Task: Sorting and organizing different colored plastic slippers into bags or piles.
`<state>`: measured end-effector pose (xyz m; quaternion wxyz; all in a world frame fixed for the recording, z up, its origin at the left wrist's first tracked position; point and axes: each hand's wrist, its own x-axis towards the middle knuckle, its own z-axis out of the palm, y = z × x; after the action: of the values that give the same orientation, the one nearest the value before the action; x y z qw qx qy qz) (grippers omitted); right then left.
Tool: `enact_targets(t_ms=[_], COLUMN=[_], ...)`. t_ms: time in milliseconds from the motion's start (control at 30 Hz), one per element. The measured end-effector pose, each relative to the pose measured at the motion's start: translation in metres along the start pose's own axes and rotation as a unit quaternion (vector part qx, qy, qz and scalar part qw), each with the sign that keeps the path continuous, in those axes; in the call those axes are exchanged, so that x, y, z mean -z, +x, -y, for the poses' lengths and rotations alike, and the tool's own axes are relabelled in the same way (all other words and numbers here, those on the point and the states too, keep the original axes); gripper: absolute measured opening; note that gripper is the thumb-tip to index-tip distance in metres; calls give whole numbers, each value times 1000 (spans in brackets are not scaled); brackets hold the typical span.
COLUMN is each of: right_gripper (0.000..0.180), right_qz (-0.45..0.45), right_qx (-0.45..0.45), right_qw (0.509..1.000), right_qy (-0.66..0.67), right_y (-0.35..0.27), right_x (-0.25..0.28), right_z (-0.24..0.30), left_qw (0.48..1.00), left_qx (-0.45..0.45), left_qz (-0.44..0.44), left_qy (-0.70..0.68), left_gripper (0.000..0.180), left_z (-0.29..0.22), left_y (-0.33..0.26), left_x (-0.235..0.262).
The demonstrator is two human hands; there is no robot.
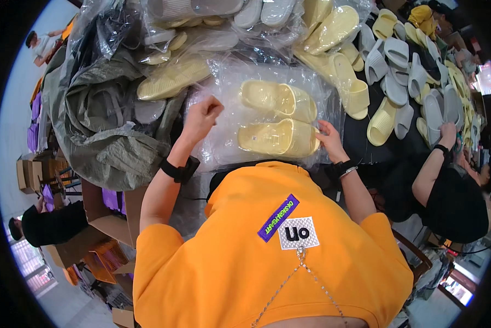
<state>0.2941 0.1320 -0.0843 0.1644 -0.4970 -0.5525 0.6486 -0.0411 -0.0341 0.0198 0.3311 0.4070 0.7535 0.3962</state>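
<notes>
Yellow slippers, a pair, lie one just beyond the other directly in front of the person, under clear plastic film, with their strap ends toward the right.

Largest in my view is the person's orange shirt, filling the lower middle. Beyond it I see the dark worktop, mostly hidden under goods. A grey-green woven sack slumps to the left. Loose slippers, grey and pale yellow, heap up on the right, and a co-worker's hand reaches onto a grey one there. Below the sack I make out a cardboard box with something purple inside.

Down at hand scale, the left hand is raised over the film, left of the pair and apart from it. Its fingers are curled in and slightly blurred; I can't tell whether they pinch any plastic. The right hand is at the strap ends, its fingers bent and slightly parted against the film's edge; whether they grip it, I can't tell. Smallest, a black wristband circles the left wrist.
</notes>
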Motion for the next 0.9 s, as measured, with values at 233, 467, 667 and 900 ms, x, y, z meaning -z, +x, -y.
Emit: enact_targets(t_ms=[233,467,667,900], right_gripper=[45,41,39,37], right_qz=[-47,-48,-45,-64], right_qx=[67,78,96,65], right_qw=[996,995,993,996], right_qy=[-25,-37,-48,-7], right_y=[18,30,34,35], right_x=[-2,2,3,0], right_z=[-3,-16,-22,-22], left_qw=[855,814,785,849], left_qx=[-240,-334,-406,-448], left_qz=[-80,-29,-52,127], left_qy=[453,475,466,249], left_gripper=[33,43,39,46], left_z=[51,28,23,31], left_y=[9,27,33,53], left_x=[-9,-19,-32,-49])
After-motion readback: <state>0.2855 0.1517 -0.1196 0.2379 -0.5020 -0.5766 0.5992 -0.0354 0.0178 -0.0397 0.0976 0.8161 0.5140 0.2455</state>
